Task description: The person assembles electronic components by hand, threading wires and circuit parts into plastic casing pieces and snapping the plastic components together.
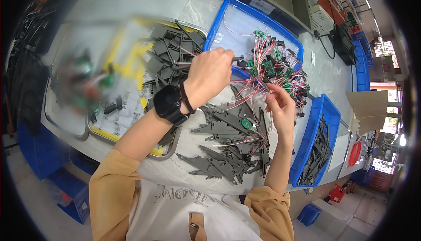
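Note:
My left hand (209,75), with a black watch on the wrist, is closed around a small dark part with thin red and white wires trailing from it. It hovers at the near edge of a blue tray (218,23). My right hand (280,106) pinches a bundle of red and white wires (245,98) that leads up to a tangle of small green circuit boards (274,65) in that tray. Below both hands lies a pile of grey plastic frames (228,147), one carrying a green round board (246,124).
A metal tray (98,133) at left holds grey plastic pieces, yellow strips and small black parts. A second blue bin (330,109) at right holds more grey frames. Machines stand at the back of the pale bench (195,8). Blue crates sit on the floor.

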`<state>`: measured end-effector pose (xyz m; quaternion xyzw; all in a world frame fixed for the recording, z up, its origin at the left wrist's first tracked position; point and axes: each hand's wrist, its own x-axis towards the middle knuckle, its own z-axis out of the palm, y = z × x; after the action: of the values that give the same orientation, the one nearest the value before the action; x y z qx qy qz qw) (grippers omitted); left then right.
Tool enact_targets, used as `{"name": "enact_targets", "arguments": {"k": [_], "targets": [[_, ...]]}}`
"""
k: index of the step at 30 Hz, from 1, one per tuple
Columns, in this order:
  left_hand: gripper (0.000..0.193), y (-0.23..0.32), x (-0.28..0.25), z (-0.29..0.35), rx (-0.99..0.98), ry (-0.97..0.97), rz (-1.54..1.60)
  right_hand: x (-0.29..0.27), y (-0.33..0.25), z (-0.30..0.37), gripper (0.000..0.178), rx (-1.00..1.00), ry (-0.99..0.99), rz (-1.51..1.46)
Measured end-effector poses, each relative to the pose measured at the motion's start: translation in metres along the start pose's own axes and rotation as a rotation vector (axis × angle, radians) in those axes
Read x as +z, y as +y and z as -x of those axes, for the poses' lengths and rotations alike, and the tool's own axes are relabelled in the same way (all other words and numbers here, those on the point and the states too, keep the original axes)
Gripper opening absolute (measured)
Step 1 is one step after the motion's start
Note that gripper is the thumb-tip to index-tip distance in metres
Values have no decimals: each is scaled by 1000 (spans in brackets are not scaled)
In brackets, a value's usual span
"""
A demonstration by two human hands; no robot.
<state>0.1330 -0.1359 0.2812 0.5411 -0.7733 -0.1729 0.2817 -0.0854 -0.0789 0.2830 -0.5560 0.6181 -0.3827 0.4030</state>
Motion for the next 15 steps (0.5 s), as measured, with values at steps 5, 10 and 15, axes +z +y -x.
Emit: {"name": "enact_targets", "arguments": {"k": [5, 10, 15], "targets": [[14, 17, -20, 2, -18, -119, 149, -11, 1, -1, 24, 29, 6, -90], [18, 29, -15, 41, -29, -297, 541, -9, 5, 9, 23, -31, -15, -101], [16, 28, -19, 58, -426, -388, 948, -16, 12, 20, 27, -55, -24, 64]]}}
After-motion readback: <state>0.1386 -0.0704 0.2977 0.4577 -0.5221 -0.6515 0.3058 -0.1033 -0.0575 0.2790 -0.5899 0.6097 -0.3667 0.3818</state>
